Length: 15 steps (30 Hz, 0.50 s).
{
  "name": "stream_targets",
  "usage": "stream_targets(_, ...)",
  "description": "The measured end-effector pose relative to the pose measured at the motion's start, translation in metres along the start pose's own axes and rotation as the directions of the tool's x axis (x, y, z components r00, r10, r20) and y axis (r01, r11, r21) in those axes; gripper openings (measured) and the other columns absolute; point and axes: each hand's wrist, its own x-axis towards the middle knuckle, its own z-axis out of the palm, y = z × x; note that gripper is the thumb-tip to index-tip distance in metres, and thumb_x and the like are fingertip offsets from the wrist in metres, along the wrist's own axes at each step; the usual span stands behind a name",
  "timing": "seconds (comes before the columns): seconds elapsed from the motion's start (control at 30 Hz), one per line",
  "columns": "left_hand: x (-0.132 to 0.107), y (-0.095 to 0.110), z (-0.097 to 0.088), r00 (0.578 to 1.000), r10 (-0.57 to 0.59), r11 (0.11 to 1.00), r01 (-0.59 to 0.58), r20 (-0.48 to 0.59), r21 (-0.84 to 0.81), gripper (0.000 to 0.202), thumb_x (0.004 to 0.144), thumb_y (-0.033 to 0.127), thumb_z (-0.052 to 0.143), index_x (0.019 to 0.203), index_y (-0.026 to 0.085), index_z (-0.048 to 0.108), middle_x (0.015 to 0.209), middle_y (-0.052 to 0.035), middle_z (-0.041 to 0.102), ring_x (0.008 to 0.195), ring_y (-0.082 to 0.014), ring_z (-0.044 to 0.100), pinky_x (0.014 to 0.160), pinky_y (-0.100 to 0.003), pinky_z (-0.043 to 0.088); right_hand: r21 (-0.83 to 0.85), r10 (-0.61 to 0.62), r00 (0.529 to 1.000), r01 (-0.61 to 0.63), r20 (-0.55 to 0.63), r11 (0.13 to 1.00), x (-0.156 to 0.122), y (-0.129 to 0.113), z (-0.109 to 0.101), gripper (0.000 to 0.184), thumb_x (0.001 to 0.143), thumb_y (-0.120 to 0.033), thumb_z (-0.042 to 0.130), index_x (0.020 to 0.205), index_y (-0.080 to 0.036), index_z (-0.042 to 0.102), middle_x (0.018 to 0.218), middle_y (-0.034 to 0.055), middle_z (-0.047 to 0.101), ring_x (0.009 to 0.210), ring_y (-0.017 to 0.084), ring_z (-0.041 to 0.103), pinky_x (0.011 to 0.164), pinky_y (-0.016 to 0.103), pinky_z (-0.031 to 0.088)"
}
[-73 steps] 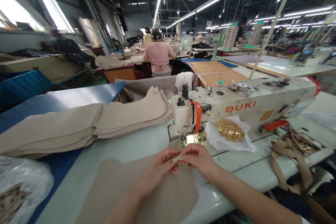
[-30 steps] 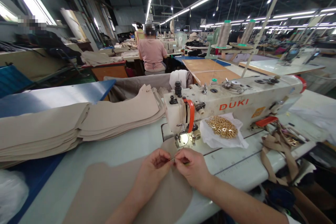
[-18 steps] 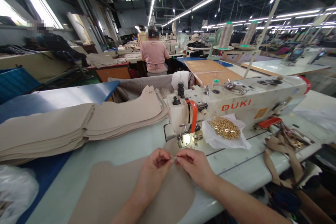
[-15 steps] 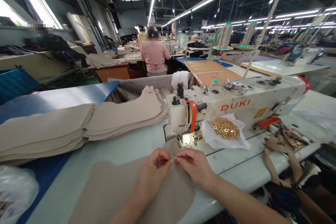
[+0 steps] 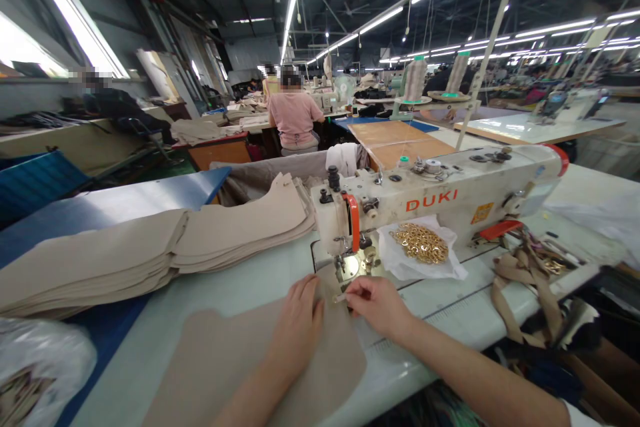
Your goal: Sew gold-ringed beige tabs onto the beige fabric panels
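Observation:
A beige fabric piece [image 5: 240, 360] lies flat on the pale table in front of a white DUKI sewing machine [image 5: 435, 197]. My left hand [image 5: 300, 320] rests flat on this fabric with its fingers stretched toward the needle area [image 5: 350, 263]. My right hand [image 5: 377, 303] pinches a small pale strip [image 5: 341, 296] at the fabric's edge, just below the lit presser foot. The strip is too small to make out fully.
Stacks of beige cut pieces [image 5: 150, 250] lie at the left. A white sheet bearing gold metal rings [image 5: 420, 243] sits under the machine arm. Beige straps [image 5: 525, 277] lie at the right. A plastic bag [image 5: 40, 367] is at the lower left. A person in pink [image 5: 295, 117] sits ahead.
Both hands were pinching the small strip together above the fabric. Now my left hand has let go and lies flat on the fabric, while my right hand has carried the strip closer to the presser foot.

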Motion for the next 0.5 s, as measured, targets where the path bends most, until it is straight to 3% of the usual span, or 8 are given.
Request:
stream_targets(0.2, -0.015, 0.008, 0.006, 0.995, 0.095, 0.984, -0.095, 0.006, 0.151, 0.033, 0.084, 0.017, 0.040, 0.116, 0.019, 0.051, 0.111, -0.0112, 0.061, 0.107, -0.0270, 0.057, 0.091, -0.049, 0.050, 0.009, 0.239, 0.967, -0.241, 0.093, 0.971, 0.014, -0.010, 0.000, 0.017, 0.071, -0.005, 0.055, 0.061, -0.018, 0.058, 0.054, -0.0051, 0.061, 0.046, 0.009, 0.059, 0.047, 0.017, 0.047)
stream_targets(0.5, -0.019, 0.007, -0.005, 0.995, 0.082, 0.988, -0.089, 0.060, 0.125, 0.031, 0.085, 0.021, 0.046, 0.115, 0.017, 0.052, 0.110, -0.0114, 0.062, 0.105, -0.0262, 0.058, 0.091, -0.047, 0.050, -0.097, 0.321, 0.918, -0.306, 0.232, 0.947, 0.034, -0.012, 0.008, 0.025, 0.068, -0.002, 0.051, 0.048, -0.017, 0.054, 0.039, -0.0062, 0.053, 0.035, 0.008, 0.053, 0.037, 0.015, 0.041)
